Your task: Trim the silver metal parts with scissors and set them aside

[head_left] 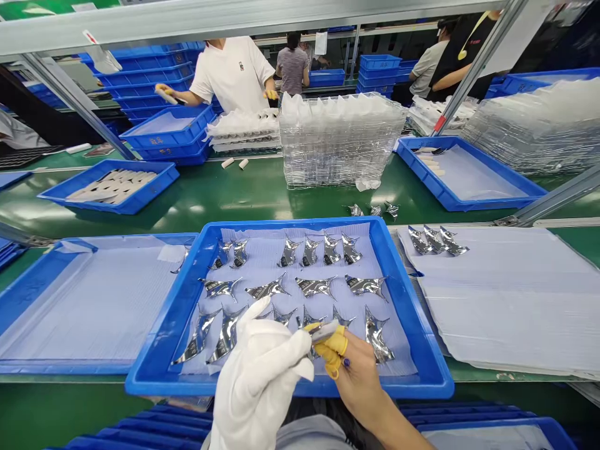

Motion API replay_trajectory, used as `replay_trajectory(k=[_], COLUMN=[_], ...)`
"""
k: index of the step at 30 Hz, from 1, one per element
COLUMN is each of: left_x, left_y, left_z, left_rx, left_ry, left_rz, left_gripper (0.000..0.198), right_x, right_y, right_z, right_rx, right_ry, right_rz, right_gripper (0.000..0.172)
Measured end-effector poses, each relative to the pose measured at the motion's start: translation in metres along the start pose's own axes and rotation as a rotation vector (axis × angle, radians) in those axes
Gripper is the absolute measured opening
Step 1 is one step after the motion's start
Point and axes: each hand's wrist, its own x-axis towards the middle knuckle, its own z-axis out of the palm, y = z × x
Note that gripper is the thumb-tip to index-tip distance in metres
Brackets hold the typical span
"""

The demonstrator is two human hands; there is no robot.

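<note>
Over tray [154, 350], left hand [257, 381] (gloved), right hand [360, 381], both pinching part [324, 331]

About sixteen shiny metal pieces [315, 286] are counted in the blue tray [403, 300]. Three more are recorded at the far left corner of the white sheet [515, 294], and three on the table [234, 194] past the tray's far right corner.

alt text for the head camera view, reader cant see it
A white-gloved left hand and a right hand in yellow finger cots meet at one small silvery piece over a blue tray of shiny winged metal parts laid in rows. Beyond, a green bench holds stacked clear trays; other people work behind.
</note>
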Motion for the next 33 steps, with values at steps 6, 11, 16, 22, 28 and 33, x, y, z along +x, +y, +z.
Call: replay_trajectory(k=[6,11,16,22,28,33], left_x=[0.002,0.000,-0.003,-0.004,0.000,0.002], left_y=[0.003,-0.009,-0.016,-0.014,-0.019,-0.014], left_z=[0.000,0.004,0.002,-0.001,-0.004,-0.004], left_rx=[-0.005,-0.133,-0.238,-0.138,-0.098,-0.131], left_ry=[-0.001,0.144,0.184,0.127,-0.011,0.066], left_rz=[-0.001,-0.323,-0.711,-0.605,-0.314,-0.121], left_gripper=[0.030,0.018,0.019,0.024,0.040,0.034], right_x=[0.007,0.004,0.000,-0.009,-0.006,-0.001], right_y=[-0.006,-0.014,-0.024,-0.021,-0.019,-0.017], right_z=[0.000,-0.004,-0.009,-0.011,-0.013,-0.010], right_rx=[0.151,0.186,0.012,-0.335,-0.377,-0.272], right_ry=[-0.048,-0.107,-0.142,-0.088,-0.050,-0.003], right_rz=[0.128,0.168,0.010,-0.238,-0.355,-0.262], right_gripper=[0.036,0.040,0.028,0.031,0.035,0.031])
